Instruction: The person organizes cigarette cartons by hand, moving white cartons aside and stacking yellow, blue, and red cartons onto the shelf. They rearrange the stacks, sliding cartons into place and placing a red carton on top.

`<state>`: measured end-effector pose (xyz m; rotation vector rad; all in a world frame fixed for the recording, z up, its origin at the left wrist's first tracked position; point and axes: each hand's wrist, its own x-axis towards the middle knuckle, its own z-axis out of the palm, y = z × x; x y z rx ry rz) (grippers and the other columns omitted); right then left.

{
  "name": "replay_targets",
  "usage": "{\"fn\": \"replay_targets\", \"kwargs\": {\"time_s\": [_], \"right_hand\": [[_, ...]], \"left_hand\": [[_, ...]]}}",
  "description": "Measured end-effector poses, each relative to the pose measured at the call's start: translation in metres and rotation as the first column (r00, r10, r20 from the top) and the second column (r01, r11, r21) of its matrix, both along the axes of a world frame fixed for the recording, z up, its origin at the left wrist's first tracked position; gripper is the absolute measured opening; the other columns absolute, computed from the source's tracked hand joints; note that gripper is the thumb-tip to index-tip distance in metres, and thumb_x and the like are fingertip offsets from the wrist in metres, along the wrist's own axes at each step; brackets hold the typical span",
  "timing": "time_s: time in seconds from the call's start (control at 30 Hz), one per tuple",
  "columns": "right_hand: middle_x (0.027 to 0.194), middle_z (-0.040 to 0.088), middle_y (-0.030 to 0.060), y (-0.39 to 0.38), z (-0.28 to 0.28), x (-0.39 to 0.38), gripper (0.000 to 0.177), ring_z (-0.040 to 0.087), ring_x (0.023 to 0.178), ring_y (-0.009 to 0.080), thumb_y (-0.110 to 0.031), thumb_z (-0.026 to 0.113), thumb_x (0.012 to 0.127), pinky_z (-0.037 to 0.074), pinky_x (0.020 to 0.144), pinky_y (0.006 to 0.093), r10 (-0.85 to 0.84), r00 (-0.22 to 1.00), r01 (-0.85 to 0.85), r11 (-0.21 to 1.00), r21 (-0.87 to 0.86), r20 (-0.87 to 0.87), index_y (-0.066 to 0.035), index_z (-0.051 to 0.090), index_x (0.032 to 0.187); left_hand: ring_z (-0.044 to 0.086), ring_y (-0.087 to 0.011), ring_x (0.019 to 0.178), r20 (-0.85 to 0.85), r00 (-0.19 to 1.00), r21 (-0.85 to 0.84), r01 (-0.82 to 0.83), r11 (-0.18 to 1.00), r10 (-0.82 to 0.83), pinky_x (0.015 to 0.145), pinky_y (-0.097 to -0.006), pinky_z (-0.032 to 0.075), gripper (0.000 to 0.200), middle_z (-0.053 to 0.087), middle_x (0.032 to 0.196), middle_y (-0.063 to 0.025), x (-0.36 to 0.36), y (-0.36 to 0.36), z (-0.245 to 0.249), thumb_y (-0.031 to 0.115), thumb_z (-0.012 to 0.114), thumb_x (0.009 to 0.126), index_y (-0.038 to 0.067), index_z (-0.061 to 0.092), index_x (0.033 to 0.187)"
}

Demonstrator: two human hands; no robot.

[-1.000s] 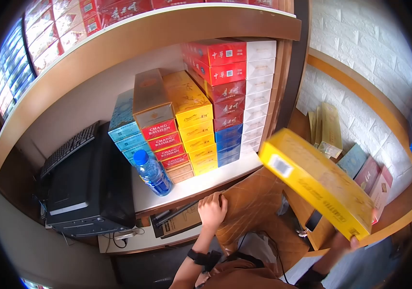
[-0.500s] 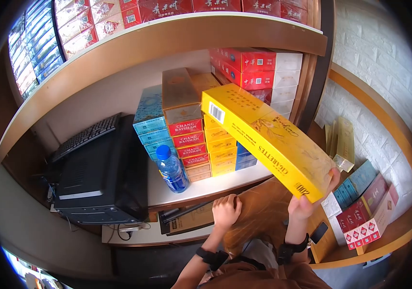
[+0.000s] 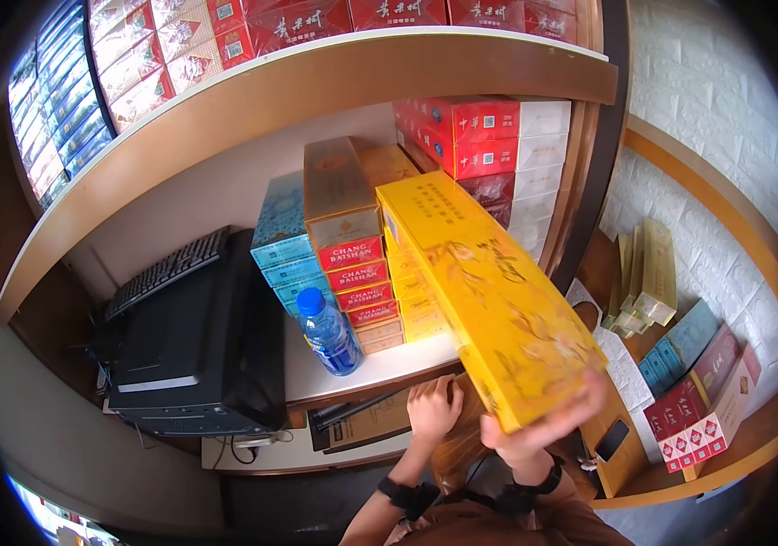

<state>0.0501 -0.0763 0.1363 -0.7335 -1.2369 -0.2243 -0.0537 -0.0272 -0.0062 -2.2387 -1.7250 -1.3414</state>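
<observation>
My right hand (image 3: 535,426) grips the near end of a long yellow cigarette carton (image 3: 475,282). The carton slants up and away, its far end at the top of the yellow stack (image 3: 407,300) on the white shelf (image 3: 380,357). My left hand (image 3: 433,409) rests with curled fingers on a brown quilted surface (image 3: 462,435) just below the shelf edge, holding nothing. To the left of the yellow stack stand red Chang Baishan cartons (image 3: 357,273) topped by a gold carton (image 3: 339,191), then teal cartons (image 3: 282,241).
A blue-capped water bottle (image 3: 327,332) stands on the shelf front. Red and white cartons (image 3: 489,146) fill the back right. A black monitor (image 3: 193,350) with a keyboard (image 3: 166,271) on top sits left. More cartons (image 3: 689,382) lie on the right-hand counter.
My right hand has swung the yellow carton from the right toward the shelf and turned it, so that its far end now meets the yellow stack. My left hand stays put.
</observation>
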Motion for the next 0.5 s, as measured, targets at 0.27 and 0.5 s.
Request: {"fn": "replay_targets", "kwargs": {"time_s": [0.27, 0.5], "right_hand": [[0.142, 0.006, 0.0276, 0.101, 0.016, -0.048, 0.088, 0.006, 0.131, 0.0454, -0.052, 0.055, 0.081, 0.006, 0.104, 0.0580, -0.121, 0.970, 0.160, 0.971, -0.179, 0.209, -0.001, 0.014, 0.140], [0.147, 0.001, 0.0257, 0.153, 0.020, -0.069, 0.069, -0.006, 0.135, 0.0444, -0.040, 0.039, 0.093, -0.008, 0.101, 0.0621, -0.331, 0.743, 0.501, 0.852, -0.154, 0.582, -0.001, 0.011, 0.142]], "left_hand": [[0.062, -0.0277, 0.065, -0.075, 0.997, -0.054, -0.022, 0.998, 0.018, 0.065, -0.0387, 0.046, 0.014, 0.063, 0.068, -0.0101, 0.002, -0.003, 0.003, 0.020, 0.057, 0.077, 0.007, 0.061, 0.073], [0.062, -0.0278, 0.065, 0.013, 1.000, -0.030, 0.023, 0.999, -0.023, 0.066, -0.0373, 0.046, 0.013, 0.063, 0.068, -0.0106, 0.001, -0.004, 0.011, 0.019, 0.055, 0.078, 0.009, 0.063, 0.078]]}}
